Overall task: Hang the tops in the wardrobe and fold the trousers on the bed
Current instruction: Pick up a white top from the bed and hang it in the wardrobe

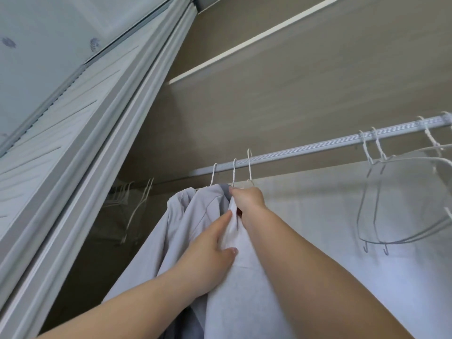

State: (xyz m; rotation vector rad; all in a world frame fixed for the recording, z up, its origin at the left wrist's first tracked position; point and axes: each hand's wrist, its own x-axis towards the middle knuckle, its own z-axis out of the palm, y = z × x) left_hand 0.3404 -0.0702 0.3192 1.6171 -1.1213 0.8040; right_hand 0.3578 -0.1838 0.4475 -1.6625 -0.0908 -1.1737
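Both hands (210, 245) grip white top (244, 289) beside hangers (403, 204).

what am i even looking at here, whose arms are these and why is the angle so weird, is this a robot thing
No robot here: these are a person's two bare arms, filmed by a wide-angle camera worn on their head. That is why the view tilts up and the lines bend.

They are reaching into a wardrobe. The pale bar across the picture is the hanging rail, with the sliding door at the left.

Two grey tops hang on white wire hangers. The right hand takes a grip at the neck of a white top, just under its hanger hook. The left hand holds that top's fabric lower down.

Further right, empty hangers hang on the rail.
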